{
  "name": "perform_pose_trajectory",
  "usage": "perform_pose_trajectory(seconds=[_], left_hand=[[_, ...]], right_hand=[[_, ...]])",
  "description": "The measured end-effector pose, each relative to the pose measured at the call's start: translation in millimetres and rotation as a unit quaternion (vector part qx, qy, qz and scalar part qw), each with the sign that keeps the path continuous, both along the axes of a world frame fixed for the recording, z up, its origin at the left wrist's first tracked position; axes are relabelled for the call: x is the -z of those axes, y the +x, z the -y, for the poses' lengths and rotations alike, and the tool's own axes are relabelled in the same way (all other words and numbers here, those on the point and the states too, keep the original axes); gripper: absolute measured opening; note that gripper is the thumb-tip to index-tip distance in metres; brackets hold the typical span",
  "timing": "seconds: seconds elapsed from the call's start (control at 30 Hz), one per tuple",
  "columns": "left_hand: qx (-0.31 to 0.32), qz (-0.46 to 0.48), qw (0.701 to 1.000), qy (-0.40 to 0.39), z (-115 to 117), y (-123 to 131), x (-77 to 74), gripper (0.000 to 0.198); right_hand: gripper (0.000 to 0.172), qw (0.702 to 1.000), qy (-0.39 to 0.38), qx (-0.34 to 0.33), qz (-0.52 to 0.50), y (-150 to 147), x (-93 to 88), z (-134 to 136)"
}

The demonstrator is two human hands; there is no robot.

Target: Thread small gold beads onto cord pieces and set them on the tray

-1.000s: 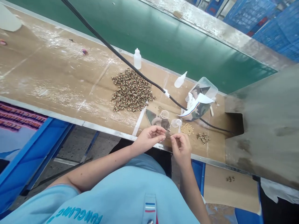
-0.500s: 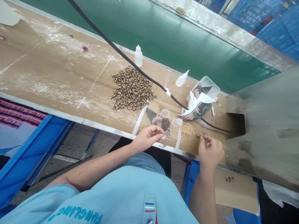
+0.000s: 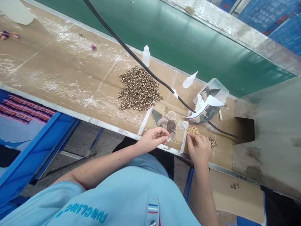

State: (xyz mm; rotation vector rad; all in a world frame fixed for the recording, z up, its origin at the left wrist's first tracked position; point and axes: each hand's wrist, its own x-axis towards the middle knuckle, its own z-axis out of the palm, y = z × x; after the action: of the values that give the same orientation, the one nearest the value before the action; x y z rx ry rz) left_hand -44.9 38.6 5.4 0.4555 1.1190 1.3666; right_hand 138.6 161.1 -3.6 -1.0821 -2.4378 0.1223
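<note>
My left hand (image 3: pixel 153 139) rests at the near edge of the brown bench (image 3: pixel 58 75), its fingers pinched on something small I cannot make out, beside a camouflage-patterned piece (image 3: pixel 163 121). My right hand (image 3: pixel 198 148) is curled, with fingertips pinched at a little heap of pale beads (image 3: pixel 193 129). Just right of it lies a small cluster of brown patterned pieces (image 3: pixel 212 141). A large pile of the same brown patterned pieces (image 3: pixel 138 88) lies farther up the bench. Two small clear round caps (image 3: pixel 171 115) (image 3: pixel 182 125) stand between the hands and the piles.
A black cable (image 3: pixel 131 55) runs diagonally across the bench. Two white squeeze bottles (image 3: pixel 146 56) (image 3: pixel 189 81) and a clear tub with camouflage fabric (image 3: pixel 208 102) sit by the green conveyor belt (image 3: pixel 188 40). A grey metal housing (image 3: pixel 270 135) rises at right. Blue frames stand below left.
My right hand left my left hand, reached right to the small brown cluster, then came back left to the pale beads. My left hand barely moved. The camera shifted slightly.
</note>
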Motion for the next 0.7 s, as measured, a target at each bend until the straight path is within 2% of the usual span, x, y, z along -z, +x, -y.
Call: perform_pose_trajectory(seconds=[0.17,0.3,0.47,0.7], left_hand=[[-0.003,0.015,1.000,-0.018,-1.5,-1.3,-1.6,0.023],[0.002,0.014,0.999,-0.036,-4.0,-2.0,-6.1,0.017],[0.039,0.032,0.998,-0.036,-8.2,0.7,-6.8,0.016],[0.033,0.045,0.998,-0.023,-6.5,2.4,1.4,0.031]], right_hand=[[0.029,1.000,-0.014,-0.005,0.018,-1.2,-1.9,-2.6],[0.025,0.998,-0.048,-0.015,-0.039,-10.1,-11.8,6.5],[0.011,0.981,-0.100,-0.104,-0.133,-31.4,-21.4,27.9],[0.005,0.974,-0.086,-0.174,-0.122,-38.0,-13.6,31.9]])
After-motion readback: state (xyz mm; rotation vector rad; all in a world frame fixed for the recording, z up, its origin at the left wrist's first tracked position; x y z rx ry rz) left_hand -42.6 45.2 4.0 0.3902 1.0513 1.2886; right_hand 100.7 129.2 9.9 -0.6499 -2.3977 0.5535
